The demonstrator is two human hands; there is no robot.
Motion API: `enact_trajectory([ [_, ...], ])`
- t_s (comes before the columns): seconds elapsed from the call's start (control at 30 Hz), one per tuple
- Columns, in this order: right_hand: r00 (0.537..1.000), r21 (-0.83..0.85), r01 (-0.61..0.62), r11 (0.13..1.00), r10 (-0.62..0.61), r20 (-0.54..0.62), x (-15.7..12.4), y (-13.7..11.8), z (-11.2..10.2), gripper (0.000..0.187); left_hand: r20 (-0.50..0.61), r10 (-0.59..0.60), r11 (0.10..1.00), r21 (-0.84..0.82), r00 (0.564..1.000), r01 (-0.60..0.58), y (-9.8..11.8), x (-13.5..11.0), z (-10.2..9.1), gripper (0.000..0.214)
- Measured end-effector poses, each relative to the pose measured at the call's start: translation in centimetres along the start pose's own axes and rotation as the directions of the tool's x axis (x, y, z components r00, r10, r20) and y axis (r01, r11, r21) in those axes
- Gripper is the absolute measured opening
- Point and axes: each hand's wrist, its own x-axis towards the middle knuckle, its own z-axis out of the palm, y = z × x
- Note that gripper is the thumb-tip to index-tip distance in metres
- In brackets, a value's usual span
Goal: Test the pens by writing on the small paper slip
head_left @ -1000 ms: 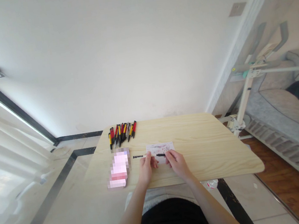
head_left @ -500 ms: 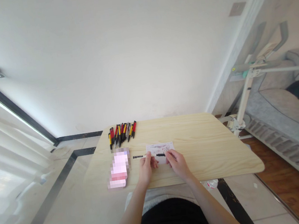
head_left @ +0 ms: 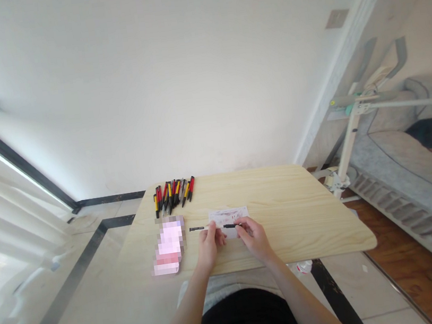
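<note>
A thin black pen [head_left: 198, 229] lies level just above the light wooden table [head_left: 295, 210]. My left hand [head_left: 210, 241] pinches it near its middle, and my right hand [head_left: 251, 235] pinches its right end, both with fingers closed. Behind the pen a small white slip of paper [head_left: 229, 214] with red print lies flat. A blurred pink packet [head_left: 168, 245] lies left of my left hand.
Several red, yellow and black pens [head_left: 172, 192] lie in a fan at the table's far left corner. A white stand [head_left: 347, 141] and a grey sofa [head_left: 408, 156] are on the right. White curtains [head_left: 2, 213] hang at the left.
My hands and the pen keep the same hold; only the camera view has shifted a little to the right.
</note>
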Motion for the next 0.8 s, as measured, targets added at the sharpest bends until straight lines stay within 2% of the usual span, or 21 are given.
enact_trajectory([
  [0.8, 1.000, 0.027, -0.020, 0.999, 0.020, 0.009, 0.11, 0.42, 0.17, 0.024, -0.007, -0.016, 1.000, 0.011, 1.000, 0.016, 0.19, -0.01, 0.06, 0.054],
])
